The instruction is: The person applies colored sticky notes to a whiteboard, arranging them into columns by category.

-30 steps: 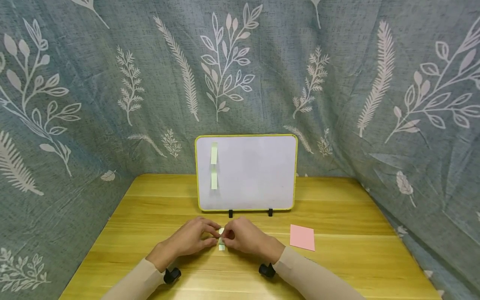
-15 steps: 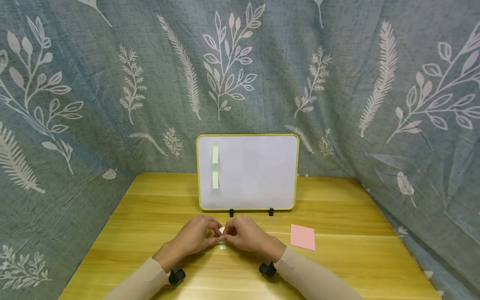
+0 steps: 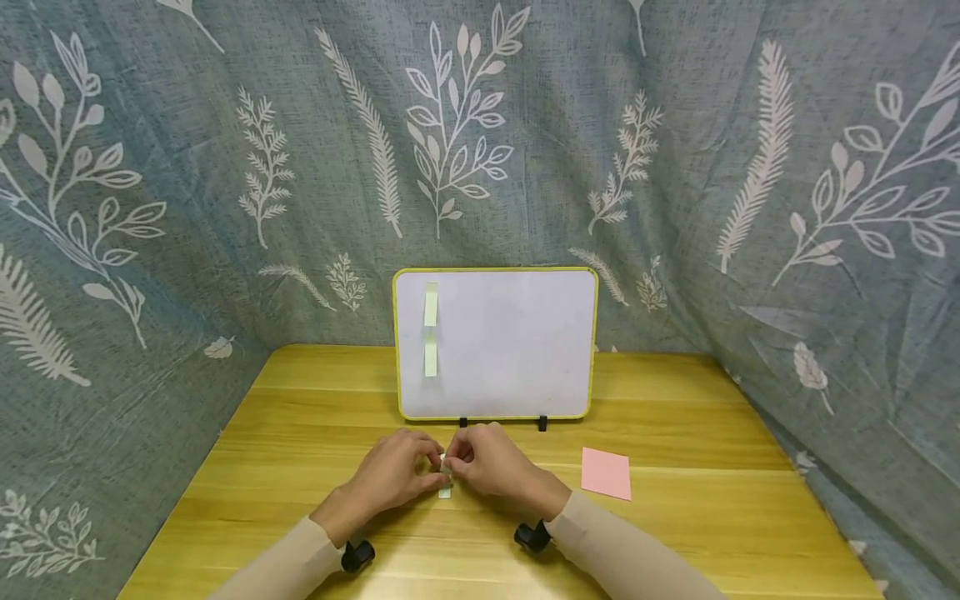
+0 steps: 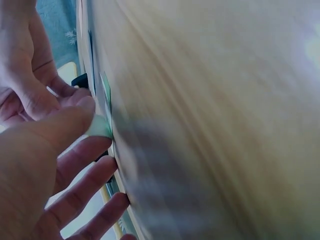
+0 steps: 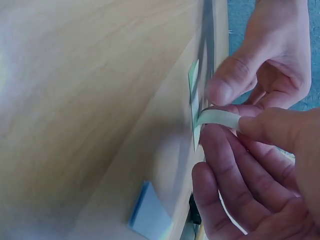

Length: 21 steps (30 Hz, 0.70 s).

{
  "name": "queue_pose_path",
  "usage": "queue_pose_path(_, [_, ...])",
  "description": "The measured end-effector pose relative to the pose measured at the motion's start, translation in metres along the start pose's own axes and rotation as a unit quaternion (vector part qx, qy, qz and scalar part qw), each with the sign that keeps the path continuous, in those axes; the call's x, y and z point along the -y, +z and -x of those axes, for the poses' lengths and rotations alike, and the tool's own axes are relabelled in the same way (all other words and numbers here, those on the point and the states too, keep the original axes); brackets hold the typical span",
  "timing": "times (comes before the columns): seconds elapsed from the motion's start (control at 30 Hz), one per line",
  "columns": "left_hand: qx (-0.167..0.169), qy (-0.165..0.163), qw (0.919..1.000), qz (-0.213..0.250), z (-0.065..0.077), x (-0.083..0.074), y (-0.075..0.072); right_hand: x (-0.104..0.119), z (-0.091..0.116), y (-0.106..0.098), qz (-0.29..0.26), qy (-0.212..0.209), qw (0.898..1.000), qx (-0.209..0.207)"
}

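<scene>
A small pale green pad of sticky note strips point(image 3: 445, 492) lies on the table between both hands. In the right wrist view, one strip point(image 5: 220, 117) curls up from the pad, and my right hand point(image 3: 495, 467) pinches its free end between thumb and finger. My left hand point(image 3: 393, 471) is at the pad's left side, thumb and fingertips close to it, its fingers apart and only gently bent. The left wrist view shows the left thumb point(image 4: 77, 117) beside the lifted strip; whether it touches the strip I cannot tell.
Behind the hands a whiteboard point(image 3: 510, 350) with a yellow frame stands on black feet. Two green strips, an upper one point(image 3: 431, 305) and a lower one point(image 3: 431, 357), are stuck on its left part. A pink sticky note pad point(image 3: 606, 473) lies to the right on the wooden table point(image 3: 675, 533).
My right hand has shifted slightly toward the whiteboard, with its thumb farther up the pad. The left thumb has come a little to the right over the pad.
</scene>
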<state>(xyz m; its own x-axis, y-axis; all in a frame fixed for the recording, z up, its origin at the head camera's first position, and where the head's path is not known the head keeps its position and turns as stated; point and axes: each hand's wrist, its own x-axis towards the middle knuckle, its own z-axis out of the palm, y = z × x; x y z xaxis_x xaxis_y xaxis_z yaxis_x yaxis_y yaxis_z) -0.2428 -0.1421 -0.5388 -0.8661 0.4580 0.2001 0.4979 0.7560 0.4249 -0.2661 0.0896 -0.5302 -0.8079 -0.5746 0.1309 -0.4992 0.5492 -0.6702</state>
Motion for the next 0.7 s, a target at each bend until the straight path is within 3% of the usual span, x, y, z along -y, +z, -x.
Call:
queue_pose_path(0.37, [-0.010, -0.024, 0.9996, -0.006, 0.0014, -0.0053, 0.0043, -0.0027, -0.0016, -0.0041, 0.027, 0.003, 0.999, -0.043])
queue_pose_path(0.7, [-0.007, -0.024, 0.9996, -0.010, -0.0008, -0.0045, 0.0057, -0.0061, -0.0081, -0.0069, 0.028, 0.035, 0.996, -0.081])
